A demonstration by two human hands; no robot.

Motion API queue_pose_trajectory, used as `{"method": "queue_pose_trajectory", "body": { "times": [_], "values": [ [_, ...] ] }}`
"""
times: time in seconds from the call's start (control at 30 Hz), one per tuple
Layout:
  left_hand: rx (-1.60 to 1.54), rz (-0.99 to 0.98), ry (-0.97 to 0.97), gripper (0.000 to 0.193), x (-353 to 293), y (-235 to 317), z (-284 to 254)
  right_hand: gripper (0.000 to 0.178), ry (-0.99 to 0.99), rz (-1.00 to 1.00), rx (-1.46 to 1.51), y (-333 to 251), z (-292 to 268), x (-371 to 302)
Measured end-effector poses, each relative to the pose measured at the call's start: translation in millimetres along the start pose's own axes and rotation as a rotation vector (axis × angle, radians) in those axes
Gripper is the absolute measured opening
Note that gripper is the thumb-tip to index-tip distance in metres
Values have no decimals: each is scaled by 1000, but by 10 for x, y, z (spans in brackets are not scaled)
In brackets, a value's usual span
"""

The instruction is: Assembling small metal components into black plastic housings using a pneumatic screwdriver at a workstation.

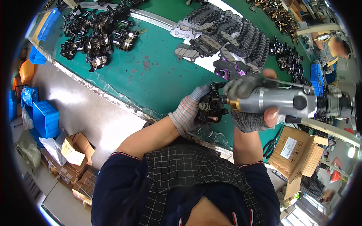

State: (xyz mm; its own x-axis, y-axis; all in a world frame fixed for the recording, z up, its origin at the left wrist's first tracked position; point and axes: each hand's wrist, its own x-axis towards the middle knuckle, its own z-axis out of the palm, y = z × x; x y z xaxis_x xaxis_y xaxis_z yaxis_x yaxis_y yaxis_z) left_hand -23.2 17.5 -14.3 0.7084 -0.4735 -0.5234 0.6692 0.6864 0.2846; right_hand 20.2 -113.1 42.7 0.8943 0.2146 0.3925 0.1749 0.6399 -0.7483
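My left hand [190, 107], in a striped knit glove, is closed round a black brake caliper [209, 107] just above the table's near edge. My right hand [245, 101], in a dark grey glove with bare fingertips, wraps round a silver power screwdriver [277, 101] lying level across the view. Its brass-coloured nose [234, 104] and dark bit point left and meet the caliper; whether the bit sits on a bolt is too small to tell. Purple caliper parts [229, 71] lie just beyond my right hand.
Black calipers [100, 37] are heaped on the green table [151, 81] at the far left. Rows of brake pads [218, 34] cover a white sheet beyond my hands. More calipers [288, 60] stand at right. An open carton [292, 150] stands near right; blue crates [45, 118] line the left floor.
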Motion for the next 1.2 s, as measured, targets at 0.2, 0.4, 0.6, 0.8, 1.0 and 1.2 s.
{"method": "queue_pose_trajectory", "body": {
  "times": [0.2, 0.4, 0.6, 0.8, 1.0, 1.2],
  "values": [
    [3, -19, -127, 60, 10, 91, 15, 73, -80, -74, -5, -123, 139, 159],
    [-32, 65, -37, 60, -124, 195, 64, 82, -100, -47, 19, -368, 300, -29],
    [-2, 50, -38, 52, -197, 104, 25, 78, -132, -74, -133, -389, 388, -167],
    [-31, 128, 18, 50, -98, -99, -105, 69, -97, -62, -232, -366, 440, -354],
    [-15, 203, -1, 48, -44, -178, -41, 65, -49, -6, -277, -403, 417, -359],
    [-94, -176, -112, 58, -120, -31, 37, 68, 32, 92, -290, -373, 428, -351]
  ]
}}
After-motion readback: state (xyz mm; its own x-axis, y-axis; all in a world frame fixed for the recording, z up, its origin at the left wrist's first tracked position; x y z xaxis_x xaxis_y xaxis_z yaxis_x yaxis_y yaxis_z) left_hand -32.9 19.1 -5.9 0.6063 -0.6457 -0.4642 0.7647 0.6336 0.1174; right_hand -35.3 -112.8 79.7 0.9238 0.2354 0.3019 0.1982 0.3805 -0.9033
